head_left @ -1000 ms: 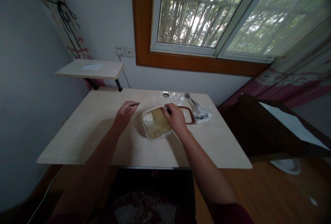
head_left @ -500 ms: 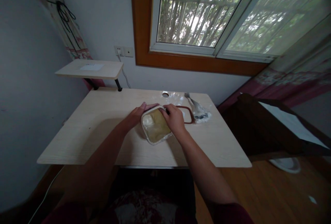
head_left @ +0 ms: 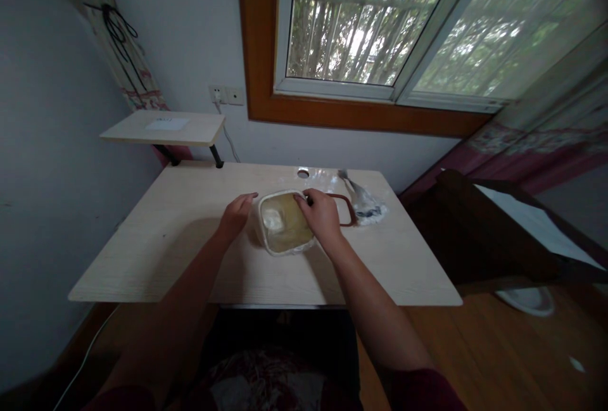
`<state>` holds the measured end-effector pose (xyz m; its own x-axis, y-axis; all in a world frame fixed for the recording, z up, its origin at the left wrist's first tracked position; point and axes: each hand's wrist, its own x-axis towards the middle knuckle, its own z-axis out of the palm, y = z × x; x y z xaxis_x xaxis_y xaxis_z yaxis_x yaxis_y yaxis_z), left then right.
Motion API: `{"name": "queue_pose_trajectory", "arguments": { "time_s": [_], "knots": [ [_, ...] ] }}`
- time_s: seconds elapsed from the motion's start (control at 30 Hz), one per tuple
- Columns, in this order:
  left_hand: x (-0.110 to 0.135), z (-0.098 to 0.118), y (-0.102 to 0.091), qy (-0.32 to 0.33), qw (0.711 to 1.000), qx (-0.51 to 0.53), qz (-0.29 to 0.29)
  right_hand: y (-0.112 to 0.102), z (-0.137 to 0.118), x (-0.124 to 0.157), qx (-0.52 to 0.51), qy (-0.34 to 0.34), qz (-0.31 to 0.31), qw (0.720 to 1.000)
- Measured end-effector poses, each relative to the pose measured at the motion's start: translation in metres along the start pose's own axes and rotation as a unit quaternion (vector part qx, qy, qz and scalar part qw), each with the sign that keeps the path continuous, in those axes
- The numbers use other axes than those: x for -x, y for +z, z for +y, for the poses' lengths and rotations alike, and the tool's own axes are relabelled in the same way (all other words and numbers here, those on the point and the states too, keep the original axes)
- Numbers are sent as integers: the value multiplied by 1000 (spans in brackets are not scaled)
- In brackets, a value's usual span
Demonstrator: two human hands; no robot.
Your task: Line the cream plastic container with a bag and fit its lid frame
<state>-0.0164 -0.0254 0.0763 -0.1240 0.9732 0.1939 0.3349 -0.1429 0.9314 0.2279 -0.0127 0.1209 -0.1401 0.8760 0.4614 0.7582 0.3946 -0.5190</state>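
Observation:
A squarish container (head_left: 284, 233) with a pale rim and a yellowish inside is tilted toward me above the middle of the desk. Clear, crinkled plastic film shows along its lower edge. My right hand (head_left: 323, 218) grips its right far corner, thumb over the rim and fingers behind. Just left of the container, my left hand (head_left: 235, 216) holds nothing, its fingers stretched toward the rim with a small gap. Beyond my right hand lies a reddish-brown rounded frame (head_left: 350, 209), partly hidden, which looks like a lid's rim.
A crumpled clear plastic bag (head_left: 365, 202) lies at the desk's back right. A round cable hole (head_left: 303, 173) is in the back of the pale desk (head_left: 190, 240). At the back left stands a raised shelf (head_left: 199, 127) with a paper (head_left: 168, 124) on it.
My left hand has come off the container's far left edge and moved left. The container has turned slightly in my right hand, which still grips it.

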Motion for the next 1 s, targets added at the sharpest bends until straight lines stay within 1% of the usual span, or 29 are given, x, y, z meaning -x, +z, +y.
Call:
{"name": "queue_pose_trajectory", "arguments": {
  "time_s": [0.07,0.13,0.17,0.23,0.3,0.37,0.43,0.53,0.63,0.73,0.87,1.0],
  "knots": [
    [5,4,-5,35,998,-9,57,-1,-1,-1,10,16,-2,1000],
    [12,13,-8,86,992,-14,85,-2,-1,-1,14,28,-2,1000],
    [16,18,-9,107,991,-11,83,-1,-2,-1,12,35,-2,999],
    [24,30,-9,129,990,11,57,0,-3,-2,-1,52,-4,999],
    [31,39,-5,135,990,42,19,3,-3,-3,-24,68,-6,997],
    [35,42,1,134,989,61,-13,7,-2,-6,-54,81,-5,995],
    [36,38,7,126,989,74,-32,13,0,-10,-92,92,-10,991],
    [33,24,11,96,990,99,-44,23,5,-16,-164,109,-32,980],
    [30,10,9,73,989,117,-58,35,9,-18,-234,121,-49,963],
    [27,2,4,71,986,127,-77,47,13,-17,-287,135,-50,947],
    [25,-1,0,76,981,144,-107,55,16,-12,-302,169,-22,938],
    [25,-6,0,82,968,184,-148,54,16,-9,-314,173,-28,933]
  ]
}}
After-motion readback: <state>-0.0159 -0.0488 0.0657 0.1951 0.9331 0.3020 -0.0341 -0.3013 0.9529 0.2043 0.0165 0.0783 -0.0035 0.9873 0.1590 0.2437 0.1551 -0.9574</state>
